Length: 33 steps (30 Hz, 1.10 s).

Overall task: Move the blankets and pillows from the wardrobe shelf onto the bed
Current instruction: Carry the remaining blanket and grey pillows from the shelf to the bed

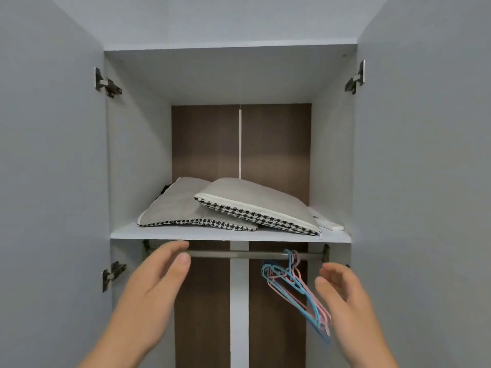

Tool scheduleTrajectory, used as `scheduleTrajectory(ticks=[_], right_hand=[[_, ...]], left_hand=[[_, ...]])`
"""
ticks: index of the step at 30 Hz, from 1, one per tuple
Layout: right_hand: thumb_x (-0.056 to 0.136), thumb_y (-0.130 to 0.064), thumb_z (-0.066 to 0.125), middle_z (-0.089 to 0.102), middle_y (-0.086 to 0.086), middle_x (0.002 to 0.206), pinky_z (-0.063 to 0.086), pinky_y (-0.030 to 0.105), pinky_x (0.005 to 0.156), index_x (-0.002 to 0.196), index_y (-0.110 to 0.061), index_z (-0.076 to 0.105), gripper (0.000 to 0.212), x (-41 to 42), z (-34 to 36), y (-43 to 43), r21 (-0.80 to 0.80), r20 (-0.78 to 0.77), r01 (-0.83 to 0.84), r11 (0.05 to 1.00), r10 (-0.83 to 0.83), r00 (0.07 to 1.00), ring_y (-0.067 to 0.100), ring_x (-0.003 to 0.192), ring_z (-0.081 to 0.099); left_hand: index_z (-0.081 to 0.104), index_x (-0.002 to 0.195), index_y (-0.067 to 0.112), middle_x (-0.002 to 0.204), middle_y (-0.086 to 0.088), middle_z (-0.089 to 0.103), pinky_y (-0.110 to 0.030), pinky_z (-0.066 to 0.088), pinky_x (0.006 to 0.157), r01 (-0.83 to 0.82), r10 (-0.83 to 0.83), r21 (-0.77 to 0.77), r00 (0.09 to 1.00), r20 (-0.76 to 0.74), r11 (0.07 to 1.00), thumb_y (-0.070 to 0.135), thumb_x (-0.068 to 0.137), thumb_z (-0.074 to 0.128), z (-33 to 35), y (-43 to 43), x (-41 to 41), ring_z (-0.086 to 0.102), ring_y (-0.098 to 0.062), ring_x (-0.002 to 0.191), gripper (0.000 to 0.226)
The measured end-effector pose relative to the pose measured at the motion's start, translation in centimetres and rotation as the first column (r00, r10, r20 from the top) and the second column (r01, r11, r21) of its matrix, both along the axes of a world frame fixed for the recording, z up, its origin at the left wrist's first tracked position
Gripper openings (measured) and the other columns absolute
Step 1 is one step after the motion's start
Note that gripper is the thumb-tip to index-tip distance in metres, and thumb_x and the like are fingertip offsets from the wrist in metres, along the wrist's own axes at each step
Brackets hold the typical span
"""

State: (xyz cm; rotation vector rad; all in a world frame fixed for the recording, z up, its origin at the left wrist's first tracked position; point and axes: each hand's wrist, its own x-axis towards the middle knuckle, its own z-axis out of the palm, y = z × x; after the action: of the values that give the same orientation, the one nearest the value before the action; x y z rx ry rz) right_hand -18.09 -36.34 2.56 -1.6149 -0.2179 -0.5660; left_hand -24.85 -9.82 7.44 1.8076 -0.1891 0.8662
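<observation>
Two flat grey pillows with black-and-white houndstooth edging lie on the wardrobe shelf. The right pillow overlaps the left pillow and has a white zip along its front. Something dark peeks out behind the left pillow; I cannot tell what it is. My left hand is raised just below the shelf's front edge, fingers apart and empty. My right hand is lower at the right, also open and empty. Neither hand touches a pillow. No bed is in view.
Both wardrobe doors stand wide open. Under the shelf runs a metal rail with blue and pink hangers next to my right hand. A small white object lies on the shelf at the right.
</observation>
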Motion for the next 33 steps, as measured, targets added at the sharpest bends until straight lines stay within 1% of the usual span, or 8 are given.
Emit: scheduleTrajectory(ticks=[5,9,14,19,22,25,29,33], right_hand=[[0.088,-0.024,0.063,0.059,-0.017,0.109,0.039,0.025,0.086,0.102,-0.036,0.055,0.020,6.3,2.0,-0.8,-0.036,-0.004,0.064,0.997,-0.064,0.998,0.003,0.105,0.054],[0.085,-0.035,0.062,0.060,-0.015,0.115,0.042,0.035,0.093,0.112,-0.034,0.055,0.028,11.2,3.4,-1.2,-0.077,-0.010,0.143,0.987,-0.144,0.989,0.009,0.110,0.055],[0.085,-0.040,0.060,0.060,-0.008,0.116,0.041,0.034,0.083,0.115,-0.030,0.053,0.033,18.0,5.9,-0.5,-0.160,0.031,0.261,0.952,-0.260,0.965,0.015,0.107,0.056],[0.082,-0.051,0.054,0.053,-0.005,0.125,0.038,0.033,0.083,0.124,-0.030,0.047,0.047,24.4,8.3,1.1,-0.273,0.026,0.331,0.903,-0.337,0.941,0.013,0.107,0.049],[0.081,-0.053,0.052,0.053,0.001,0.132,0.038,0.034,0.085,0.132,-0.024,0.045,0.059,28.1,9.9,1.9,-0.360,0.001,0.375,0.854,-0.402,0.916,0.019,0.113,0.049],[0.081,-0.055,0.049,0.054,0.010,0.135,0.039,0.037,0.093,0.131,-0.015,0.046,0.065,32.3,11.6,1.9,-0.483,-0.024,0.426,0.765,-0.498,0.867,0.030,0.122,0.048],[0.082,-0.061,0.043,0.056,0.014,0.136,0.040,0.037,0.092,0.129,-0.007,0.054,0.071,37.1,14.0,1.0,-0.625,-0.195,0.312,0.715,-0.530,0.825,0.034,0.121,0.052],[0.078,-0.072,0.040,0.049,0.010,0.144,0.036,0.037,0.103,0.134,-0.013,0.052,0.083,40.9,13.5,0.9,-0.720,-0.344,0.131,0.682,-0.515,0.785,0.030,0.128,0.047]], left_hand=[[0.057,0.098,0.048,0.099,0.035,0.060,-0.013,0.033,0.076,-0.037,0.035,0.093,0.999,0.021,0.995,0.060,0.079,0.046,2.9,-1.3,8.2,0.046,0.026,0.094,0.025],[0.053,0.101,0.045,0.109,0.023,0.057,-0.027,0.035,0.086,-0.049,0.049,0.157,0.999,0.003,0.986,0.053,0.089,0.046,5.5,-1.9,14.8,0.051,0.000,0.106,0.015],[0.054,0.121,0.034,0.125,0.011,0.056,-0.038,0.037,0.092,-0.072,0.075,0.214,0.997,-0.004,0.974,0.067,0.073,0.033,7.7,-1.7,23.1,0.049,-0.013,0.117,0.061],[0.052,0.126,0.023,0.132,-0.002,0.055,-0.037,0.036,0.087,-0.118,0.121,0.299,0.993,0.008,0.947,0.061,0.083,0.039,9.6,-0.4,32.0,0.048,-0.020,0.116,0.058],[0.049,0.129,0.014,0.136,-0.012,0.052,-0.041,0.038,0.093,-0.183,0.231,0.447,0.971,-0.055,0.876,0.060,0.083,0.042,11.6,-0.4,37.1,0.046,-0.033,0.123,0.066],[0.048,0.125,0.011,0.132,-0.017,0.052,-0.041,0.038,0.090,-0.245,0.393,0.656,0.915,-0.086,0.714,0.063,0.078,0.045,13.8,-1.5,41.4,0.045,-0.039,0.120,0.071],[0.051,0.128,0.019,0.135,-0.011,0.051,-0.043,0.039,0.095,-0.255,0.558,0.753,0.811,-0.175,0.607,0.070,0.065,0.049,15.5,-2.0,45.6,0.045,-0.036,0.123,0.081],[0.052,0.131,0.020,0.138,-0.010,0.053,-0.046,0.038,0.102,-0.146,0.507,0.661,0.765,-0.396,0.736,0.080,0.055,0.041,13.0,0.0,49.2,0.049,-0.035,0.122,0.097]])
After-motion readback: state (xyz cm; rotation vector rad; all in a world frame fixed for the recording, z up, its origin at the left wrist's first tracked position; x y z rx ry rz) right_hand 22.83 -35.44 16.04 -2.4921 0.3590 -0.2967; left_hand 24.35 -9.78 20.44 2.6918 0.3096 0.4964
